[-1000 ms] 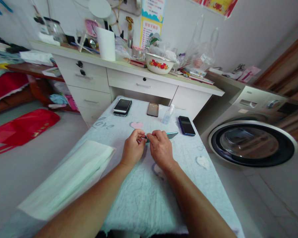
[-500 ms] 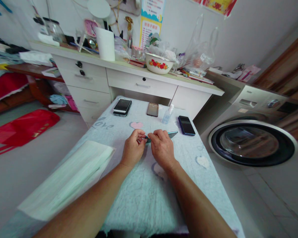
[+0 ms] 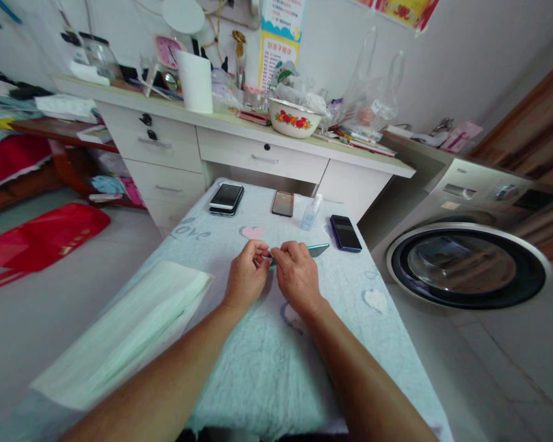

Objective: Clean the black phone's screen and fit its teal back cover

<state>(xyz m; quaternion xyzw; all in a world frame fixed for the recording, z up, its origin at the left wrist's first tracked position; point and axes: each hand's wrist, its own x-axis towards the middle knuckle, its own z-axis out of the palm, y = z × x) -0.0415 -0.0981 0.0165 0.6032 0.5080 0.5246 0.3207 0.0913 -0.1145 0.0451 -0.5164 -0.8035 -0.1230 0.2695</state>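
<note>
In the head view, a thin teal-edged smartphone (image 3: 319,250) is held tilted above the cloth, with much of it hidden by my fingers. My right hand (image 3: 295,275) is closed over its middle, thumb and forefinger pinched near the left end. My left hand (image 3: 247,271) grips that left end between thumb and fingertips; whether a small part is also in the pinch I cannot make out. Beyond my hands stands a clear spray bottle (image 3: 309,215). A dark smartphone (image 3: 345,233) lies to the right, and a brownish phone case (image 3: 282,203) lies behind.
Stacked phones (image 3: 227,197) sit at the table's far left. A pack of pale tissues (image 3: 124,331) lies along the left edge of the cloth-covered table (image 3: 267,380). A white desk (image 3: 265,150) borders the far side, and a washing machine (image 3: 461,245) stands at right.
My right hand has shifted very slightly left along the smartphone. My left hand keeps its pinch, and the things on the table stay where they were.
</note>
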